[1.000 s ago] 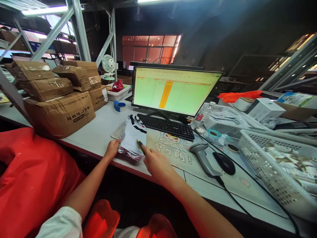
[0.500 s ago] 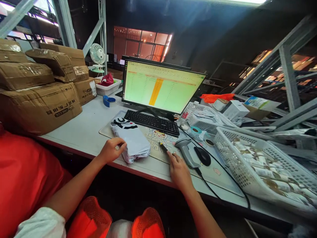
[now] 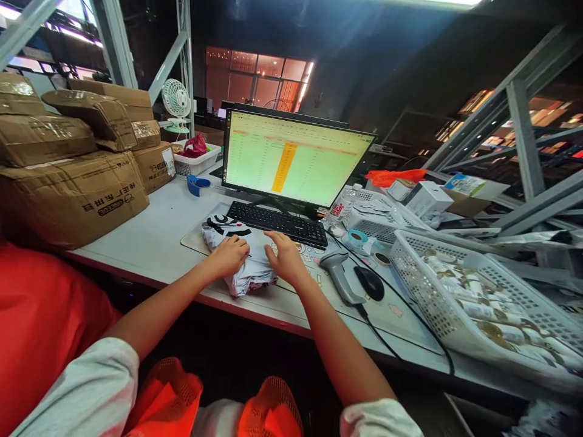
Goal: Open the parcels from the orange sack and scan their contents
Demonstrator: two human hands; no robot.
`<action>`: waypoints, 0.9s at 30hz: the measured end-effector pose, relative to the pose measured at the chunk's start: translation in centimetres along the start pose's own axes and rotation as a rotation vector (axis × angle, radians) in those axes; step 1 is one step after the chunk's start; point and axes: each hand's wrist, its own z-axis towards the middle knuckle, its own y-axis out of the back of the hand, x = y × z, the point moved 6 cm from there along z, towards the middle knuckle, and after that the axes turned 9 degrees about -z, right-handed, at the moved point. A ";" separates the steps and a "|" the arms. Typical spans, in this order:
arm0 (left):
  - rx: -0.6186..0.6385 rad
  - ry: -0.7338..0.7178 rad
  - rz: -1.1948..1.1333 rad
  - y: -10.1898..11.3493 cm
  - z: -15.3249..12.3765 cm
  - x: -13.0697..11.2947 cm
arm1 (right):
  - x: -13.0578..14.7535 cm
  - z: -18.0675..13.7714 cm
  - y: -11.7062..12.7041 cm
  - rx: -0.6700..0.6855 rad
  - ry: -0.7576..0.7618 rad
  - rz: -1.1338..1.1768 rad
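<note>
A white plastic packet (image 3: 260, 258) with black print and a small red mark lies at the desk's front, partly on the patterned desk mat (image 3: 392, 321). My left hand (image 3: 231, 255) rests on top of it, fingers bent and laid against the plastic. At its right side is my right hand (image 3: 286, 260), fingers and thumb apart, nothing visible in it. I cannot tell whether it touches the packet. A grey barcode scanner (image 3: 341, 280) and a black mouse (image 3: 369, 283) lie to the right. The black keyboard (image 3: 282, 221) sits just behind the packet.
A monitor (image 3: 291, 161) with a spreadsheet stands behind the keyboard. Cardboard boxes (image 3: 77, 194) are stacked at left. A white basket (image 3: 419, 291) full of small rolled items stands at right. The scanner's cable (image 3: 382, 337) runs over the desk's front edge.
My right hand has moved left and forward from a black-and-yellow knife to the packet's side; the knife no longer shows. My left hand has moved from the packet's left edge onto its top.
</note>
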 end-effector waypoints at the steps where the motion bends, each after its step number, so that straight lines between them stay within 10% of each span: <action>1: 0.010 -0.020 0.012 0.0 0.1 -0.1 | 0.2 1.2 -1.2 0.050 0.010 0.033; 8: -0.106 -0.144 -0.052 0.5 -1.4 0.5 | 0.6 5.7 -8.3 0.258 0.078 0.171; 17: -0.151 -0.076 -0.238 1.9 -1.1 -0.3 | -1.9 6.2 -11.5 0.356 0.066 0.313; 27: 0.276 0.158 -0.063 2.0 -0.2 0.7 | -2.7 6.1 -12.7 0.390 0.033 0.429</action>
